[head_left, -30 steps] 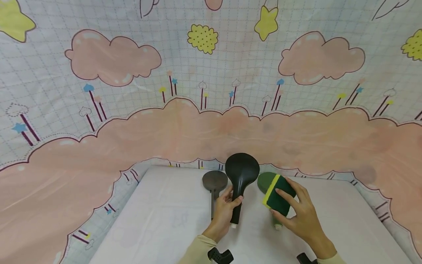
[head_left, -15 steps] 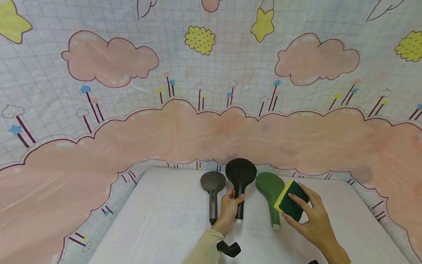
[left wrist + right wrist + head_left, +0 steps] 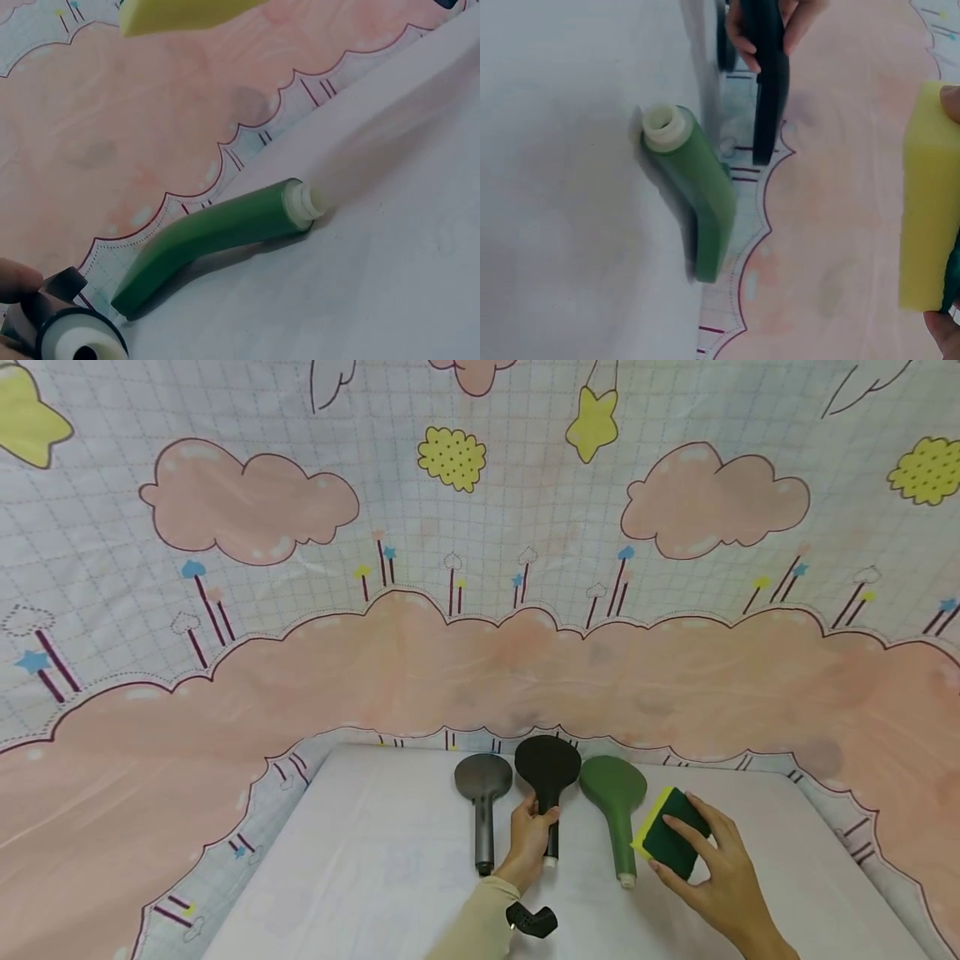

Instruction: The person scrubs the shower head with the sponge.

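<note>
In the head view my left hand (image 3: pixel 527 843) grips the handle of a black handheld shower head (image 3: pixel 547 764), its round head pointing away from me. To its left lies a grey shower head (image 3: pixel 483 778) on the white table. A green shower head (image 3: pixel 615 783) lies to its right, and its pale threaded end shows clearly in the right wrist view. My right hand (image 3: pixel 726 881) pinches a green and yellow sponge (image 3: pixel 673 837) between thumb and fingers, to the right of the green handle. The right wrist view shows the sponge's yellow side (image 3: pixel 930 195).
The white table (image 3: pixel 360 843) stretches out on both sides of the shower heads. Behind it hangs a patterned cloth (image 3: pixel 420 668) with pink clouds and stars. A black wrist camera mount (image 3: pixel 532 920) sits at my left sleeve.
My left hand has lowered the black shower head toward the table between the other two. My right hand has carried the sponge right and nearer to me, uncovering the green shower head.
</note>
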The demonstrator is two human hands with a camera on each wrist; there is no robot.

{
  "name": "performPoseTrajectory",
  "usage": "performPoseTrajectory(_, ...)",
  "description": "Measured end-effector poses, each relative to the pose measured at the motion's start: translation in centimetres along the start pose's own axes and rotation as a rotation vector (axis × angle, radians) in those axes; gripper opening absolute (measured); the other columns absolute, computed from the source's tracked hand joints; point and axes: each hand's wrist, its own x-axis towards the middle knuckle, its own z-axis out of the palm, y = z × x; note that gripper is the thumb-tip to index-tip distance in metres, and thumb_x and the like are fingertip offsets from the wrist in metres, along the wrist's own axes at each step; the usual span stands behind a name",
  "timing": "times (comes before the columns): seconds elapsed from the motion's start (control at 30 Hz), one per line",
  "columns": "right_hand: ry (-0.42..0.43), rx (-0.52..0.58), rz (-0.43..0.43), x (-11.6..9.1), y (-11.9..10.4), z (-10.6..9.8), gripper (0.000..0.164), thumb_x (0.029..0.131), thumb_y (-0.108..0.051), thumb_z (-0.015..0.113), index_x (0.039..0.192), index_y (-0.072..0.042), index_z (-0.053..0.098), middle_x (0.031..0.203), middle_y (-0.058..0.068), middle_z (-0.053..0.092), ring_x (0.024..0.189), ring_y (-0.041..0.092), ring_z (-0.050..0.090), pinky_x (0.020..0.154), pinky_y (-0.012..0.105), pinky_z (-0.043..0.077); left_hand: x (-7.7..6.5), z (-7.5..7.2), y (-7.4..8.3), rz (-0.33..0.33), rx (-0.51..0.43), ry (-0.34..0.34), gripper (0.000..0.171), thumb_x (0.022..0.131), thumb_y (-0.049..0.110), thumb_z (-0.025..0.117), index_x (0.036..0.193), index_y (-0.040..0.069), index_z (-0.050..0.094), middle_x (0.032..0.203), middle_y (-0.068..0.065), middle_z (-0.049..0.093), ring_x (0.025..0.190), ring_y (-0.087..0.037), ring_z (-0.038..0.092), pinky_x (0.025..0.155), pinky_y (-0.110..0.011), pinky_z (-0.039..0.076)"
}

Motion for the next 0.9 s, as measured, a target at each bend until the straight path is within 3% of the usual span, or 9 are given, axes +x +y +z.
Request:
performPoseTrajectory(0.2,-0.016,-0.014,0.015,-0.6,0.0,0.1,0.071,0.053,-0.024,0.095,0.119,-0.019,0.07,0.143,0.017,0.05,0.124,0.036,0.044,0.101,-0.001,0.019,0.7,0.1,-0.6,-0.036,0.01,0.026,0.068,0.091,0.008,0.063,0.149,-0.009,0.03,0.14,-0.028,0.049,0.129,-0.041,0.049,0.11,-0.053,0.038)
performPoseTrajectory(0.27,-0.032,-0.033,0.029,-0.7,0.0,0.1,0.071,0.053,-0.024,0.095,0.119,-0.02,0.069,0.143,0.017,0.05,0.124,0.037,0.044,0.104,0.012,0.036,0.8,0.1,-0.7,-0.046,0.016,0.031,0.069,0.09,0.007,0.062,0.148,-0.01,0.03,0.145,-0.03,0.045,0.132,-0.044,0.046,0.112,-0.054,0.035)
performPoseTrajectory(0.33,-0.042,-0.042,0.042,-0.8,0.0,0.1,0.071,0.053,-0.024,0.095,0.119,-0.021,0.069,0.143,0.016,0.05,0.124,0.037,0.044,0.102,0.013,0.037,0.9,0.1,-0.9,-0.052,0.021,0.028,0.068,0.09,0.007,0.062,0.148,-0.011,0.03,0.147,-0.031,0.042,0.135,-0.045,0.043,0.113,-0.055,0.034)
performPoseTrajectory(0.43,-0.053,-0.048,0.043,-0.8,0.0,0.1,0.071,0.053,-0.023,0.095,0.119,-0.02,0.069,0.143,0.017,0.049,0.124,0.038,0.044,0.092,0.04,0.053,1.1,0.2,-1.1,-0.057,0.042,0.038,0.068,0.089,0.007,0.062,0.147,-0.013,0.03,0.147,-0.033,0.04,0.135,-0.046,0.042,0.112,-0.054,0.035)
performPoseTrajectory(0.57,-0.055,-0.061,0.042,-0.8,0.0,0.1,0.071,0.053,-0.025,0.095,0.12,-0.021,0.069,0.144,0.016,0.049,0.124,0.037,0.044,0.094,0.036,0.052,1.3,0.4,-1.5,-0.056,0.055,0.05,0.069,0.089,0.006,0.063,0.146,-0.014,0.031,0.146,-0.035,0.04,0.133,-0.047,0.044,0.111,-0.053,0.037)
performPoseTrajectory(0.6,-0.055,-0.064,0.044,-0.8,0.1,0.1,0.071,0.054,-0.025,0.095,0.12,-0.022,0.069,0.144,0.015,0.05,0.124,0.036,0.044,0.098,0.026,0.048,1.4,0.4,-1.6,-0.059,0.054,0.049,0.068,0.089,0.006,0.063,0.146,-0.014,0.031,0.146,-0.035,0.04,0.133,-0.046,0.044,0.111,-0.053,0.037)
performPoseTrajectory(0.7,-0.055,-0.061,0.041,-0.9,0.1,0.2,0.071,0.054,-0.025,0.095,0.12,-0.021,0.069,0.143,0.016,0.05,0.123,0.036,0.044,0.098,0.025,0.049,1.4,0.4,-1.8,-0.053,0.061,0.036,0.068,0.09,0.005,0.063,0.146,-0.014,0.031,0.145,-0.034,0.042,0.132,-0.046,0.046,0.11,-0.053,0.039)
performPoseTrajectory(0.83,-0.065,-0.053,0.045,-1.0,0.0,0.2,0.07,0.054,-0.024,0.095,0.119,-0.019,0.069,0.142,0.019,0.049,0.122,0.038,0.044,0.079,0.063,0.052,1.3,0.2,-1.9,-0.056,0.089,0.006,0.068,0.088,0.003,0.062,0.146,-0.014,0.031,0.143,-0.033,0.045,0.13,-0.044,0.049,0.108,-0.052,0.041)
performPoseTrajectory(0.9,-0.069,-0.052,0.051,-1.1,0.0,0.3,0.07,0.054,-0.025,0.095,0.119,-0.019,0.069,0.142,0.019,0.049,0.122,0.038,0.044,0.079,0.064,0.051,1.1,0.1,-1.8,-0.061,0.116,-0.017,0.069,0.085,0.001,0.061,0.146,-0.014,0.031,0.142,-0.033,0.046,0.128,-0.044,0.05,0.106,-0.052,0.043)
